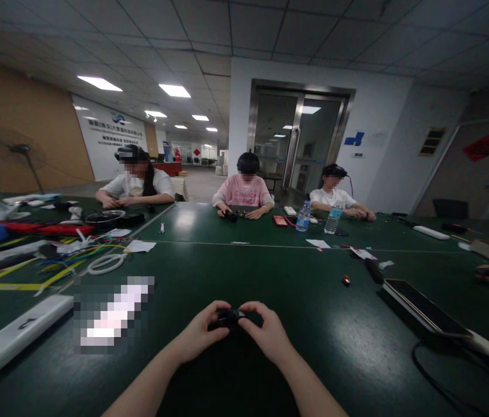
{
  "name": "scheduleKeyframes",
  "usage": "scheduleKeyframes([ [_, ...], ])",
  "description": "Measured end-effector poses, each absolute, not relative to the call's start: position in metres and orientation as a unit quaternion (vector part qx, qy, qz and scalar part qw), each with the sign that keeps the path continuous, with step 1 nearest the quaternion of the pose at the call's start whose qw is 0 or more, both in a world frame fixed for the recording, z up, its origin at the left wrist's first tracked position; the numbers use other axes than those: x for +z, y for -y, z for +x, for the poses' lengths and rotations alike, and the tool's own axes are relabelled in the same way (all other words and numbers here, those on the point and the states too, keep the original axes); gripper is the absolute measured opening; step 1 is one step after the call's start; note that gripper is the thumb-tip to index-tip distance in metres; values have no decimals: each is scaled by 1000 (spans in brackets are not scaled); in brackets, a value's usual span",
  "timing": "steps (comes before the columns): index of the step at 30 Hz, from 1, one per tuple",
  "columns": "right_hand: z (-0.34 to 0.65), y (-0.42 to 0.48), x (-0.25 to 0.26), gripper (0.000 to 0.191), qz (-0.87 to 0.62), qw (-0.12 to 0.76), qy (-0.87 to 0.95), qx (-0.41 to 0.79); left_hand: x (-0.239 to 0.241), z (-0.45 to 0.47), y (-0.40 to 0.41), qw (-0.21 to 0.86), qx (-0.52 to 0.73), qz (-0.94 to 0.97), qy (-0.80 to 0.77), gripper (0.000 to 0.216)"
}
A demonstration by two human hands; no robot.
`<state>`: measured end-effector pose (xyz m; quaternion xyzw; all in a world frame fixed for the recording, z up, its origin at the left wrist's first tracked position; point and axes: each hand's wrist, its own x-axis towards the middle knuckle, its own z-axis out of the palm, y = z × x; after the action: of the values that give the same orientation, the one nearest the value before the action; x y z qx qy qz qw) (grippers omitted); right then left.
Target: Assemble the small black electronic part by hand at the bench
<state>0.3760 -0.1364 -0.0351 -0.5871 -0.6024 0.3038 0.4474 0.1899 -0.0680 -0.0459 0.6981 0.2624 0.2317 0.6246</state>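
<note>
open-plan room. dark green desk [235,272] spans the near ground; steel-framed glass double door [298,142] in the far white wall [383,150]; wood-panelled wall [22,127] and standing fan [21,149] at left; recessed ceiling lights [99,83] recede down the far-left hall.

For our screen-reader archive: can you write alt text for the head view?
The left hand and right hand pinch a small black part over a green table. Three people sit opposite; cables lie left, a tablet right, two bottles beyond.
</note>
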Motion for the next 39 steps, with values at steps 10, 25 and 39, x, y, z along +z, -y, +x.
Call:
scheduleKeyframes([
  [10, 388, 133, -38, 25, -588, 508, 563, 281, -47, 187, 67, 628, 223, 702, -250, 42],
  [25, 404, 131, -45, 36, -559, 632, 471, 259, -45, 186, 65, 631, 215, 700, -257, 46],
  [39, 400, 132, -45, 33, -551, 619, 485, 280, -50, 187, 64, 623, 227, 705, -251, 45],
])
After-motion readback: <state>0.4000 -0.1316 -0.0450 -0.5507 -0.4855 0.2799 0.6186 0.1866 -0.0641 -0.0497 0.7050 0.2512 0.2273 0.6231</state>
